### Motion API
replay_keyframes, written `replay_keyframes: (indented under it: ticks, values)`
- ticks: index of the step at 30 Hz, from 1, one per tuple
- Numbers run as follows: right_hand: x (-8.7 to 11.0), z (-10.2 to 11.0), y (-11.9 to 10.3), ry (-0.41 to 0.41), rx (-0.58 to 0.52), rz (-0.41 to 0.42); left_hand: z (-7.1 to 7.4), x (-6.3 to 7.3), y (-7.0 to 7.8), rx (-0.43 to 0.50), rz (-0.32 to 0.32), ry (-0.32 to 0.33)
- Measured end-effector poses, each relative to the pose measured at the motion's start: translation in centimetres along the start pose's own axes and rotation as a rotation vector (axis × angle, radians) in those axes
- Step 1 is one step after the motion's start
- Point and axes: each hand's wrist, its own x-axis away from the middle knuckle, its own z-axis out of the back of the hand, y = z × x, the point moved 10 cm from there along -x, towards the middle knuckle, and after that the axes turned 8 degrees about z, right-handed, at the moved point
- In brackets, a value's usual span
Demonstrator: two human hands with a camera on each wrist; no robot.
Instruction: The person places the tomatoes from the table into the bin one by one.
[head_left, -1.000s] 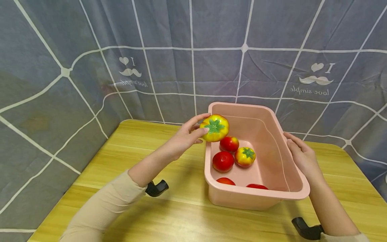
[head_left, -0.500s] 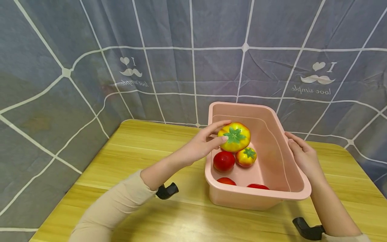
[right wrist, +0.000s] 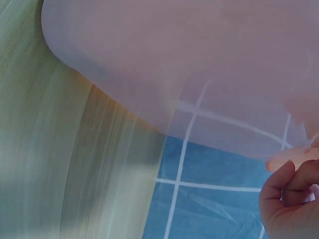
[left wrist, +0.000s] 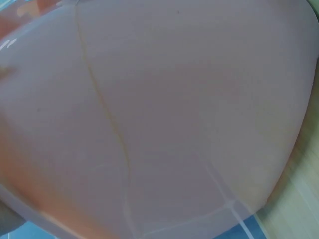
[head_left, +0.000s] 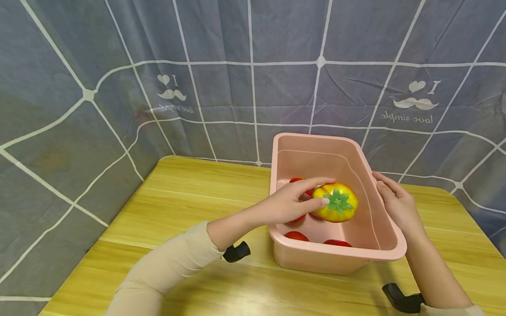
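Observation:
My left hand (head_left: 290, 204) reaches over the left wall of a pink plastic basin (head_left: 328, 252) and grips a yellow tomato (head_left: 341, 213) with a green star-shaped top. Its thumb lies on the green leaves, fingers at the far side. Under and around this hand are red tomatoes, partly hidden; two of them, a front-left tomato (head_left: 296, 236) and a front-right tomato (head_left: 337, 242), show just above the front rim. At the basin's right side, my right hand (head_left: 397, 206) holds the rim. The right wrist view shows its curled fingers (right wrist: 279, 186) at the rim.
The basin stands on a wood-grain table (head_left: 189, 188). A grey curtain with white lines (head_left: 221, 96) hangs behind and to the left. Black curved pieces, a left one (head_left: 237, 252) and a right one (head_left: 401, 299), sit by the wrists.
My left hand has carried the yellow tomato rightward and down, from the basin's left rim to over its middle, covering the tomatoes there. My right hand stays at the rim.

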Motion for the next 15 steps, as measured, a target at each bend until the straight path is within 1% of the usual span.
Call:
replay_keyframes:
  ticks: [3, 7, 10, 15]
  values:
    - [0.0, 0.1, 0.0, 0.003, 0.027, 0.002, -0.6, -0.1, 0.0, -0.060, 0.002, -0.016]
    - [-0.1, 0.2, -0.1, 0.005, 0.002, 0.009, -1.0, 0.0, 0.1, -0.148, -0.005, -0.027]
    - [-0.2, 0.1, -0.1, 0.004, -0.024, 0.009, -1.1, 0.1, 0.1, -0.186, 0.003, -0.037]
    - [-0.2, -0.1, -0.1, 0.003, -0.023, 0.006, -1.5, 0.3, 0.0, -0.215, 0.000, -0.081]
